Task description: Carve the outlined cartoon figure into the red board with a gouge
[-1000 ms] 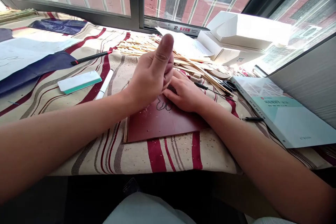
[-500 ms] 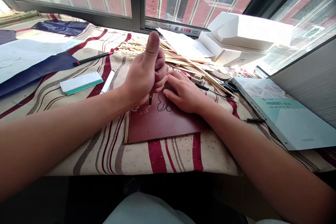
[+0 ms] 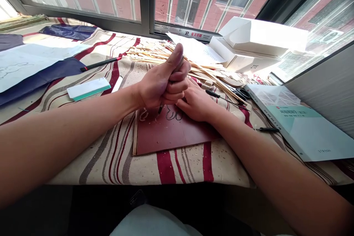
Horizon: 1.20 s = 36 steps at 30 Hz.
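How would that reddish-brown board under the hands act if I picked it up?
Probably stiff: the reddish-brown board lies flat under the right hand without bending. Its thin edge suggests it is fairly light, and its smooth face would likely shed the wood shavings if tilted.

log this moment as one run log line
left hand: grips small carving tool | right hand: pressed on reddish-brown board | board: drawn outline, wood shavings
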{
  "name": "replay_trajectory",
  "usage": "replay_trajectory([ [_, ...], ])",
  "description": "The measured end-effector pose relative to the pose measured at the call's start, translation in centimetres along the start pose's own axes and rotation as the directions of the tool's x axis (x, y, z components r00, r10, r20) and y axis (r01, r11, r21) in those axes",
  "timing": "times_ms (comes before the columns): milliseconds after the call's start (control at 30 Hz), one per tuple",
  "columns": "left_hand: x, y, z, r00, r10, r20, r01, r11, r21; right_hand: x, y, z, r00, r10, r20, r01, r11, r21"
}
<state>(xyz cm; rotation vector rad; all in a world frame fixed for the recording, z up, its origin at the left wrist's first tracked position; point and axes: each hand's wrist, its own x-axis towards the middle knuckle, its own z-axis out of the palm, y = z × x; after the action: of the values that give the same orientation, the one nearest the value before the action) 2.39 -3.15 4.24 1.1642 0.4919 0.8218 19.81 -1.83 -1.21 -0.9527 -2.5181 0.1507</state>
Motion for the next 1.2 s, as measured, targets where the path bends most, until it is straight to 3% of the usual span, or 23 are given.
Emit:
replay_trajectory([
  [200,-0.1,-0.2,1.8,0.985,0.109,-0.137,-0.092,0.988,0.121,0.0,0.3,0.1,1.0,0.005,0.002,-0.005,1.0,-0.006],
  [333,0.1,-0.4,1.3,0.979,0.096,-0.18,-0.084,0.994,0.07,0.1,0.2,-0.2,1.0,0.004,0.028,-0.004,1.0,0.001],
  [667,-2.0,0.8,0.1,0.977,0.21,0.045,-0.212,0.977,0.038,0.2,-0.3,-0.5,0.995,0.068,0.075,-0.069,0.998,0.006],
  [767,-1.8,0.6,-0.5,0.961,0.275,0.015,-0.276,0.96,0.042,0.1,-0.8,-1.5,0.989,0.047,0.144,-0.045,0.999,-0.015],
  [967,-1.6,-0.5,-0.6,0.965,0.258,-0.038,-0.254,0.963,0.089,-1.9,-1.3,-5.1,0.926,-0.019,0.377,0.04,0.998,-0.049],
  [1100,-1.7,-0.5,0.1,0.971,0.233,-0.052,-0.227,0.968,0.102,-2.6,-0.2,-5.3,0.901,0.138,0.41,-0.112,0.99,-0.087],
  [1200,-1.9,-0.4,0.4,0.973,0.229,0.01,-0.229,0.966,0.119,-2.3,-0.1,-4.7,0.909,0.154,0.387,-0.118,0.986,-0.114],
])
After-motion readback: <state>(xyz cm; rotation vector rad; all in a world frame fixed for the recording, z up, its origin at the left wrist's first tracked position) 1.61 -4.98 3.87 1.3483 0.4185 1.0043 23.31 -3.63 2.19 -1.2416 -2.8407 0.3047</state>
